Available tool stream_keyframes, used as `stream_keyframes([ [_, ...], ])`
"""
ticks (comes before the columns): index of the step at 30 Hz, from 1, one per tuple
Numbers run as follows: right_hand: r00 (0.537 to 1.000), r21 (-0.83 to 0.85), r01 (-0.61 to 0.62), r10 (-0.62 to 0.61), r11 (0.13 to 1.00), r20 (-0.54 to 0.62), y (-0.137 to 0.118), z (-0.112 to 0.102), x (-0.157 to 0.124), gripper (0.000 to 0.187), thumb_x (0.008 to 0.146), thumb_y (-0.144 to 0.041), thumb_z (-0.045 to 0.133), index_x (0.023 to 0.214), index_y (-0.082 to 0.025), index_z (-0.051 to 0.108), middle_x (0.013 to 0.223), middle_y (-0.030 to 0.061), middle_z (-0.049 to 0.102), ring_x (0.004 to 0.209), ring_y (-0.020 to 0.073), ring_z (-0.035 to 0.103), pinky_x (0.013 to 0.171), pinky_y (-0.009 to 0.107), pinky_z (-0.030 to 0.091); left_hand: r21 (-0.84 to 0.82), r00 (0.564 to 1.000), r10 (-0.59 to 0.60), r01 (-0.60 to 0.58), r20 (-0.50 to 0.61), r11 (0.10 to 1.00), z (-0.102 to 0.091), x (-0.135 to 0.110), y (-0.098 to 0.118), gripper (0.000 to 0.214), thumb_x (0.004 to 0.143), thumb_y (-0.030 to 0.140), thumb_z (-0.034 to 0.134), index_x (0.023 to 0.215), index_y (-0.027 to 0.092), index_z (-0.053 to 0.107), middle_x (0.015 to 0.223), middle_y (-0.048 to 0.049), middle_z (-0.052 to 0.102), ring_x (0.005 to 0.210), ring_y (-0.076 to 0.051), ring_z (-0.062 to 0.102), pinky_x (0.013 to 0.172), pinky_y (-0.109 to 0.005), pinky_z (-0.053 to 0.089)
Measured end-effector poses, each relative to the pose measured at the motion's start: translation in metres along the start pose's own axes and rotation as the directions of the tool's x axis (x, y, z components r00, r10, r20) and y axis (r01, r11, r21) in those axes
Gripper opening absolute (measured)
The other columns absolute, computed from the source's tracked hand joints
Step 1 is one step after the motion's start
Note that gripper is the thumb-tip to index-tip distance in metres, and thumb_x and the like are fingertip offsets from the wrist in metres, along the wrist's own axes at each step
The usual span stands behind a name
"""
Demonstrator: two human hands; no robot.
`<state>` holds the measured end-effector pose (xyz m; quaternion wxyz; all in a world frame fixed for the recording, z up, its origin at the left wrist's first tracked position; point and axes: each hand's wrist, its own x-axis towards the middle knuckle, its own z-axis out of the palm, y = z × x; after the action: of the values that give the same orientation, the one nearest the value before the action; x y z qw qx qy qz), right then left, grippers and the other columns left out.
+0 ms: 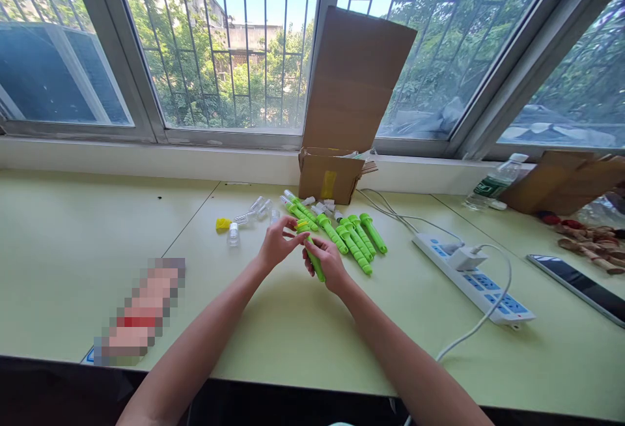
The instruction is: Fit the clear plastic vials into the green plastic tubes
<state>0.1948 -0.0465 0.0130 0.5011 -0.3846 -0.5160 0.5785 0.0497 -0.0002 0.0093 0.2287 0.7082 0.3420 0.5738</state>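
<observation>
My right hand (328,262) is wrapped round the lower body of a green plastic stick (319,271), which slants up and to the left. At its upper end, my left hand (278,243) pinches a yellow piece (302,225) seated at the top of the stick. Just beyond my hands lie several more green sticks (359,250) with spiral ridges and flanged heads. To the left of them are several clear plastic caps (233,236) and a small yellow item (223,224). My fingers partly hide the held stick.
An open cardboard box (312,175) stands against the window ledge. A white power strip (473,279) with plugged-in cables lies on the right, near a phone (581,289) and a water bottle (495,182). A blurred flat item (141,315) lies at the left on the green table (273,341).
</observation>
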Motion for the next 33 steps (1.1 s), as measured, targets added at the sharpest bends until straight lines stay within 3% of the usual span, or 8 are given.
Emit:
stream_keyframes([
  [6,1.0,0.021,-0.007,0.006,1.0,0.021,-0.0011,0.0,-0.0005,0.034,0.078,-0.051,0.062,0.08,-0.017,0.058,0.062,-0.0018,0.053,0.039,0.0084,0.045,0.031,0.021,0.028,-0.018,1.0,-0.001,0.001,-0.001,1.0,0.0,0.0,0.0008,0.031,0.074,0.041,0.069,0.087,0.017,0.056,0.084,-0.0028,0.059,0.074,-0.013,0.063,0.06,-0.029,0.062],
  [14,0.998,-0.034,0.042,-0.04,0.999,0.057,0.0,-0.0023,0.0019,0.034,0.08,-0.052,0.06,0.078,-0.017,0.057,0.067,0.0003,0.057,0.046,0.0093,0.049,0.04,0.023,0.037,-0.008,1.0,-0.01,0.01,-0.004,1.0,-0.0015,0.0001,0.0023,0.031,0.073,0.04,0.07,0.086,0.017,0.055,0.083,-0.0025,0.06,0.076,-0.013,0.063,0.063,-0.029,0.062],
  [18,0.997,-0.026,0.036,-0.034,0.999,0.064,-0.0024,-0.0009,0.0006,0.034,0.08,-0.052,0.059,0.079,-0.018,0.056,0.067,-0.0008,0.055,0.045,0.0082,0.047,0.038,0.021,0.035,-0.014,1.0,-0.012,0.012,-0.003,1.0,-0.0017,0.0001,0.0019,0.031,0.074,0.042,0.069,0.086,0.018,0.054,0.083,-0.0024,0.06,0.075,-0.013,0.063,0.063,-0.03,0.062],
  [24,0.995,0.027,-0.1,0.099,0.995,0.012,-0.0009,0.0005,-0.0012,0.035,0.075,-0.053,0.062,0.082,-0.019,0.054,0.062,-0.0028,0.055,0.037,0.0055,0.038,0.03,0.017,0.022,-0.015,1.0,-0.013,0.013,0.005,1.0,-0.0005,-0.0005,0.0013,0.031,0.075,0.043,0.068,0.087,0.017,0.055,0.082,-0.0018,0.059,0.071,-0.012,0.063,0.062,-0.029,0.062],
  [33,0.992,-0.03,-0.073,0.069,0.997,-0.103,0.0034,0.0013,0.0001,0.042,0.066,-0.046,0.071,0.092,-0.02,0.05,0.061,-0.0047,0.057,0.036,0.0053,0.04,0.029,0.015,0.022,0.063,1.0,-0.015,0.016,-0.01,0.998,-0.0007,-0.0019,0.0001,0.03,0.075,0.042,0.069,0.086,0.017,0.055,0.081,-0.0021,0.061,0.073,-0.013,0.064,0.058,-0.026,0.06],
])
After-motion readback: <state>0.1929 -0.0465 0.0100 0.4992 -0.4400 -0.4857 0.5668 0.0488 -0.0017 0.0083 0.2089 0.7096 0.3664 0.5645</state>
